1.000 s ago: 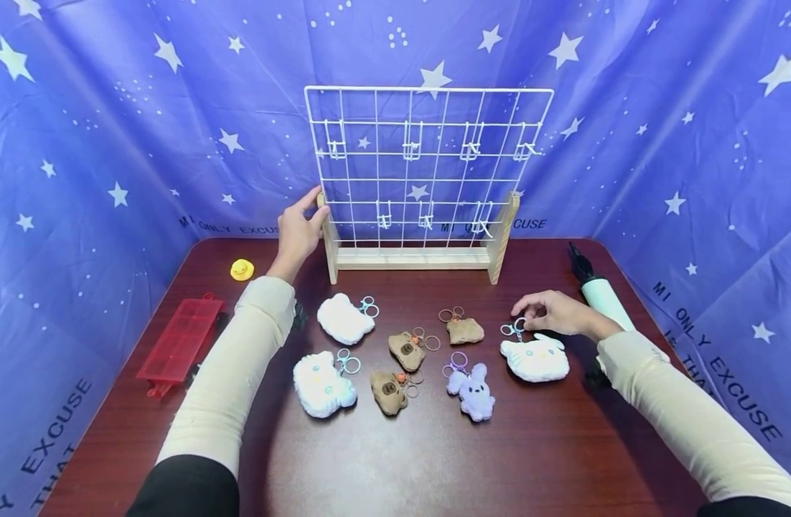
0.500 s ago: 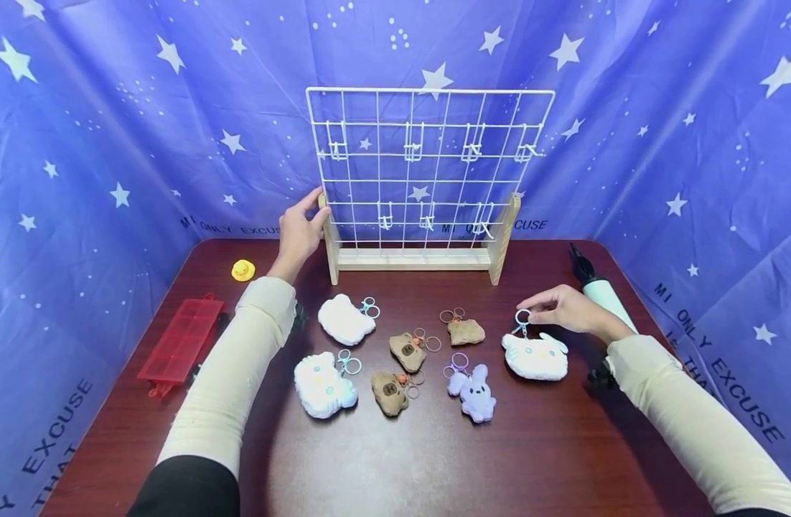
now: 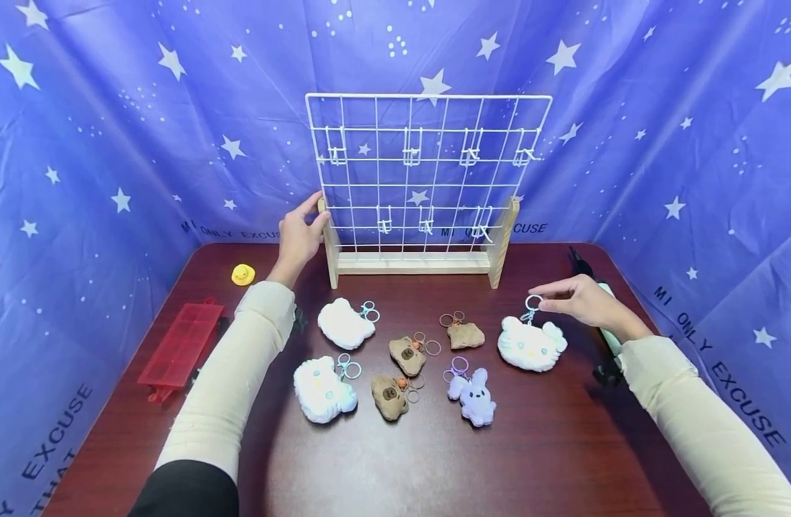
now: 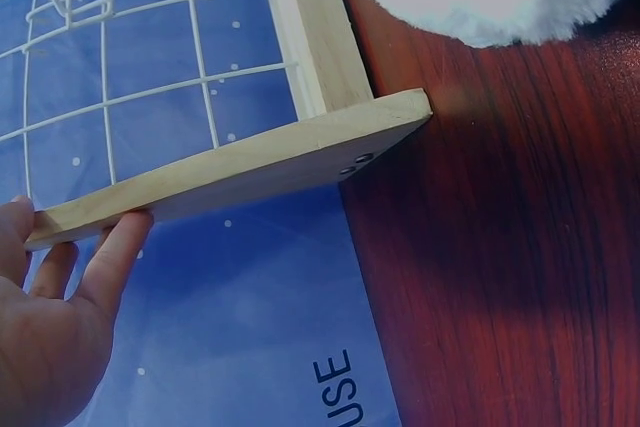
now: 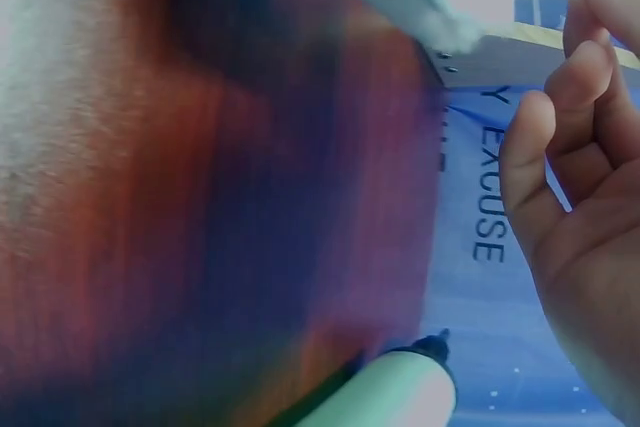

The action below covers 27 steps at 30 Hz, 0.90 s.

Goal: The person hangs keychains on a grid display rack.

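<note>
In the head view my left hand (image 3: 297, 240) grips the left wooden upright of a white wire grid rack (image 3: 411, 266), thumb in front. The left wrist view shows fingers (image 4: 118, 262) against the upright's outer side. My right hand (image 3: 589, 301) pinches the ring of a white plush cat keychain (image 3: 531, 346), which hangs face forward near the table's right side. In the right wrist view its white fur (image 5: 450, 27) shows only partly. Several small hooks (image 3: 411, 156) sit on the grid in two rows, bare of keychains.
On the table lie two white plush keychains (image 3: 345, 324), several brown bear-like ones (image 3: 463, 335) and a purple rabbit one (image 3: 476, 402). A red tray (image 3: 182, 345) and yellow duck (image 3: 243, 274) are at left. A pale green cylinder with a black tip (image 5: 390, 392) lies at right.
My right hand has taken the ring and raised the plush cat keychain, turning it more upright. It has moved slightly right and up. The left hand has stayed on the rack.
</note>
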Motion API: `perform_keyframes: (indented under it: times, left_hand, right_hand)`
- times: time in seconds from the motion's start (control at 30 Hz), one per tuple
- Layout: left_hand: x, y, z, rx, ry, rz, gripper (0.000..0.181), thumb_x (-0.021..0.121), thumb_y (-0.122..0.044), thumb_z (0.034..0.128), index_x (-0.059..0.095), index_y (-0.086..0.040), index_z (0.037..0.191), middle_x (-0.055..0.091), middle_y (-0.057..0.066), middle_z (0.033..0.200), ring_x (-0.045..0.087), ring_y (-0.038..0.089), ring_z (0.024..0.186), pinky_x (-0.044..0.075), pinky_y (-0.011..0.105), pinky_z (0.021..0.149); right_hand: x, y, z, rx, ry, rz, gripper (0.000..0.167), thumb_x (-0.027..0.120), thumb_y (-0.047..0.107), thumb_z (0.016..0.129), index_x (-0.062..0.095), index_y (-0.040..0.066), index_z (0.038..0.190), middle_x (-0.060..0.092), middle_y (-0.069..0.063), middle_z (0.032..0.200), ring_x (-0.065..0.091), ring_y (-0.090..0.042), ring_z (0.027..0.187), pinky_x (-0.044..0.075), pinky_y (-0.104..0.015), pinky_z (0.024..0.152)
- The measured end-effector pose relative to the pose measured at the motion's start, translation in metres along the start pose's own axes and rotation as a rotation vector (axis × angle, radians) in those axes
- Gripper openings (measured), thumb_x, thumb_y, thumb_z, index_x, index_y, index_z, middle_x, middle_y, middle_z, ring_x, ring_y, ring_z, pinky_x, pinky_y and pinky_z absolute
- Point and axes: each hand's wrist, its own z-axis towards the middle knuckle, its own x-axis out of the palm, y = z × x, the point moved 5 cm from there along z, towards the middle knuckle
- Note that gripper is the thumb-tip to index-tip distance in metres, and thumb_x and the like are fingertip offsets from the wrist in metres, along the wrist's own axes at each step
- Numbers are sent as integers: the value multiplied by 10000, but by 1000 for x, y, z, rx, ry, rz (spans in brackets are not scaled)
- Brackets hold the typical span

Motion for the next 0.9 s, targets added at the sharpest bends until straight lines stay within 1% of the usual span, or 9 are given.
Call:
perform_keyframes:
  times: [0.1,0.2,0.33,0.43,0.5,0.57,0.67,0.73,0.9]
  left_hand:
    - [0,2,0,1,-1,3,472,674,-254,996,576,-350,1447,708,38,1319,769,287,847,616,181,591]
    - [-1,2,1,5,-7,18,470,679,-257,994,580,-352,1444,712,30,1312,771,291,823,608,171,582]
    - [-2,1,0,10,-6,28,479,691,-255,986,582,-349,1443,709,26,1316,772,288,806,608,169,586]
    - [-1,1,0,4,-4,23,484,697,-247,982,585,-343,1442,712,26,1310,769,271,795,604,164,583]
    - [-2,1,-1,-2,-4,22,485,699,-244,980,586,-342,1441,716,22,1303,763,251,785,597,155,577]
    - [-2,2,-2,-6,-5,20,486,701,-243,979,587,-341,1440,722,19,1292,757,240,773,590,148,568]
    - [-2,1,-2,-8,-6,23,485,698,-245,981,585,-344,1442,723,14,1290,748,226,765,583,142,563]
    - [-1,1,-2,-4,-7,25,481,693,-252,985,583,-345,1444,721,12,1294,743,220,765,583,143,567]
    - [-1,0,-1,3,-3,16,472,678,-263,994,578,-346,1448,717,17,1302,745,223,801,600,156,588]
  right_hand:
    - [-6,3,0,11,-15,3,367,739,235,948,722,49,1264,738,-151,1219,662,67,924,552,-139,767]
    - [-14,6,0,26,-43,-3,383,754,279,936,729,82,1264,759,-132,1174,657,74,920,545,-138,756]
    - [-28,9,2,14,-122,-21,380,776,267,918,737,93,1254,790,-87,1072,633,53,858,526,-153,683]
    - [-38,10,3,13,-180,-24,366,786,245,910,744,105,1245,795,-45,1054,609,32,827,501,-159,646]
    - [-42,10,4,23,-205,-21,356,786,252,910,750,126,1240,794,21,1047,606,32,827,489,-170,629]
    - [-46,11,5,24,-222,-10,352,783,247,913,749,121,1241,787,86,1034,598,15,795,478,-192,591]
    - [-51,14,6,27,-232,12,366,775,255,921,739,113,1256,747,228,965,580,-15,730,454,-230,534]
    - [-55,17,6,26,-233,27,380,774,252,922,730,97,1267,726,276,938,553,-49,687,431,-252,506]
    - [-62,29,8,18,-240,25,402,766,289,929,721,104,1283,705,318,960,621,33,801,510,-170,603]
